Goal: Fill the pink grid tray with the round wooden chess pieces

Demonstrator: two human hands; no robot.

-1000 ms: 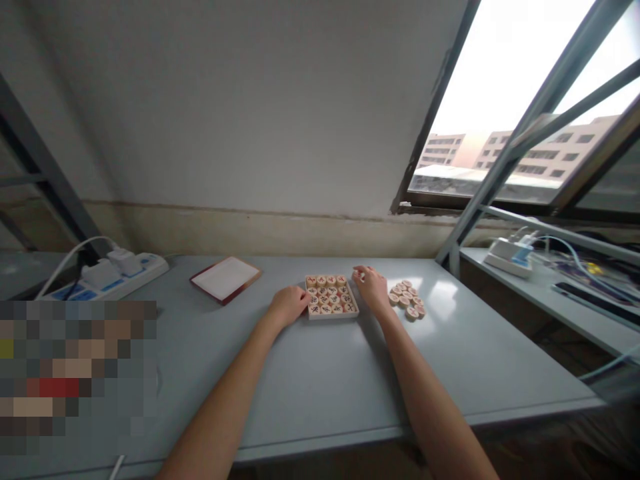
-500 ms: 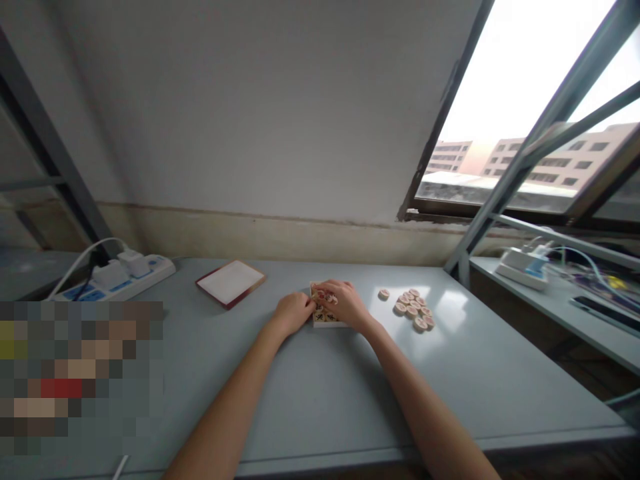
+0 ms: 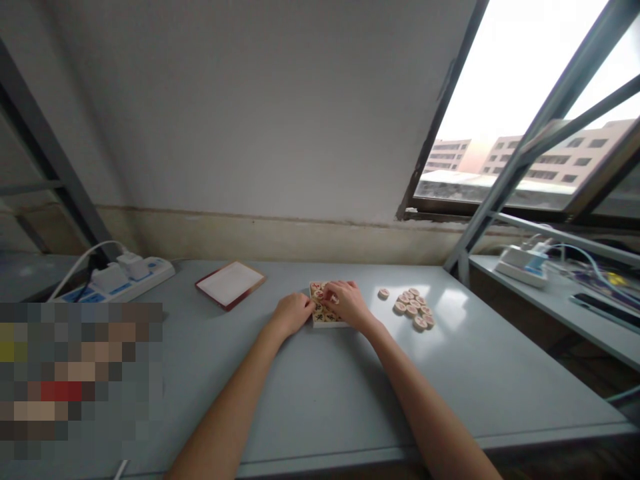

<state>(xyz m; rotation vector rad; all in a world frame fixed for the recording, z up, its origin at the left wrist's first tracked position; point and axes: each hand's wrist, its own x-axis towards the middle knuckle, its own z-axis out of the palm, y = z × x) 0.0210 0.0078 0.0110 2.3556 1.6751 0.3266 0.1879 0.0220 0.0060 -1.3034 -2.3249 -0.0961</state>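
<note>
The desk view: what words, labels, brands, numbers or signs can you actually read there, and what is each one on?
No text reads clearly.
Pieces in the box: red and black characters, too small and blurred to read; the right hand covers some.
Loose pieces: marks too faint to read.
Left power strip: no legible lettering.

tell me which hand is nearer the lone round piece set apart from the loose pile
Right. The right hand is over the box of pieces, a little left of the lone round piece; the left hand is at the box's left side, farther from it.
</note>
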